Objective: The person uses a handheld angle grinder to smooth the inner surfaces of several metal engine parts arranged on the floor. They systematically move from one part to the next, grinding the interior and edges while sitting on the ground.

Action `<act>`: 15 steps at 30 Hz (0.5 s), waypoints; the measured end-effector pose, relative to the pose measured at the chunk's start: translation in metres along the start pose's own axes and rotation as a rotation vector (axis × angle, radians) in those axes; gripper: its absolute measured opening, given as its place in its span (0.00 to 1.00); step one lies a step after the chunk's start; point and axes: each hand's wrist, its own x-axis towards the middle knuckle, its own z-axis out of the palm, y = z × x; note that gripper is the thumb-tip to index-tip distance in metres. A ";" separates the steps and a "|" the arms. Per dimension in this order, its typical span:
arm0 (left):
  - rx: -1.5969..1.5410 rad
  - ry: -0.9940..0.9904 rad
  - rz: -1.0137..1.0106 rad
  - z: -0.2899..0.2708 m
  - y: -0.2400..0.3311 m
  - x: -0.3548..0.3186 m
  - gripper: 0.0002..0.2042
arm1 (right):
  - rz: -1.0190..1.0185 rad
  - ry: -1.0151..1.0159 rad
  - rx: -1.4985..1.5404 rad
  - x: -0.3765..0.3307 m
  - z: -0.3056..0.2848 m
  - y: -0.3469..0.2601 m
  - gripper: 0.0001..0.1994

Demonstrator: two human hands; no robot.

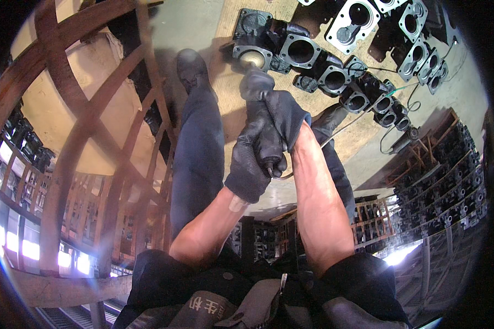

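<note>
Both my hands wear dark gloves and are closed round a corded hand grinder [269, 143], a dark cylinder with a cable at its near end. My left hand [247, 167] wraps the body from the left, closer to me. My right hand [287, 114] grips further forward on the right side. The grinder's front end points away from me at a dark metal casting [253, 23] with a flanged round opening [252, 57], which looks lit inside. Its tip is blurred, so I cannot tell whether it touches the opening.
Several flanged castings [301, 51] run in a row to the right on a tan board [233, 104]. Machined flange faces [352, 26] lie further back. The grinder's cable [346, 127] trails right. A brown lattice frame [88, 109] stands left, and stacked castings [442, 181] stand right. My legs [196, 148] flank the work.
</note>
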 end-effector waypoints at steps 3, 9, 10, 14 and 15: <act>0.009 0.012 0.038 -0.002 0.000 0.003 0.14 | 0.016 0.016 -0.004 -0.001 0.001 -0.005 0.11; 0.048 -0.028 0.035 0.000 0.004 0.010 0.14 | 0.009 -0.047 0.013 0.014 -0.002 0.007 0.11; 0.045 -0.040 0.034 0.000 0.005 0.015 0.14 | 0.043 -0.060 0.110 0.013 -0.003 0.002 0.12; 0.144 -0.132 0.015 -0.007 0.011 0.037 0.13 | 0.087 -0.036 0.426 0.023 -0.006 -0.003 0.14; 0.148 -0.145 0.022 -0.009 0.011 0.038 0.13 | 0.161 -0.038 0.492 0.024 -0.008 -0.006 0.14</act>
